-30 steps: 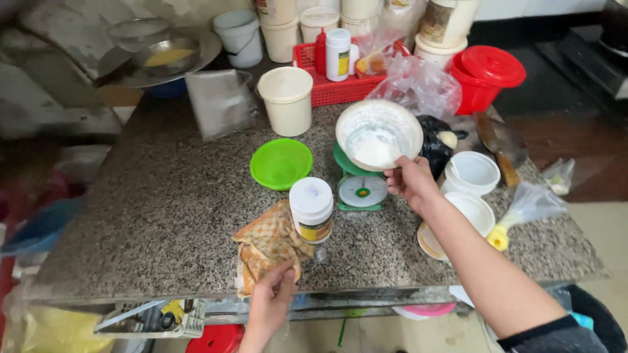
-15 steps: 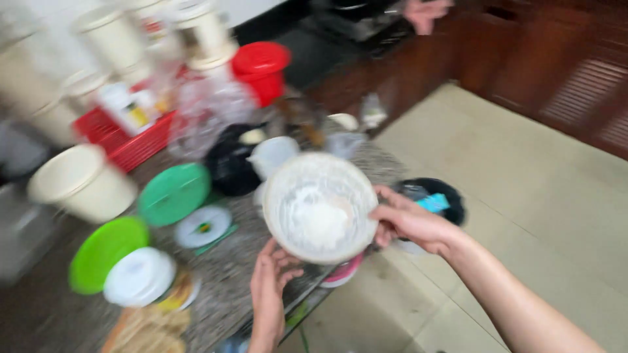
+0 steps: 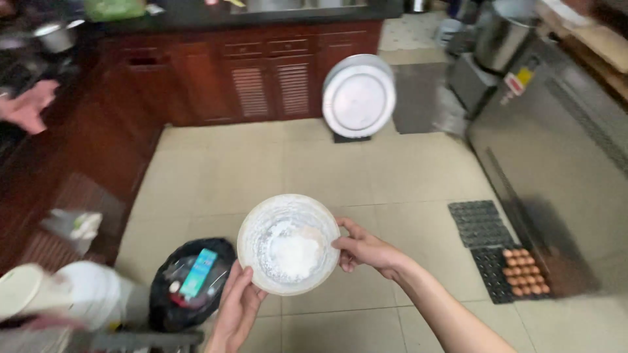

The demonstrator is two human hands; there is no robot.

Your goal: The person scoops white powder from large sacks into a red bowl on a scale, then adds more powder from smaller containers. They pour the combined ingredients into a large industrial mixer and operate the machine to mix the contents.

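The white bowl (image 3: 288, 244) of white powder, on the worktop 1 second ago, is now off it and above the tiled floor (image 3: 392, 176), with the left hand (image 3: 237, 307) and right hand (image 3: 364, 248) both clamped on its rim, beside a black bin bag (image 3: 190, 281).

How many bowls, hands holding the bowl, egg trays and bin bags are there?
Bowl: 1
Hands holding it: 2, left hand and right hand
Egg trays: 1 holding eggs, and empty dark trays beside it, number unclear
Black bin bag: 1
Total, leaving out the empty trays: 5
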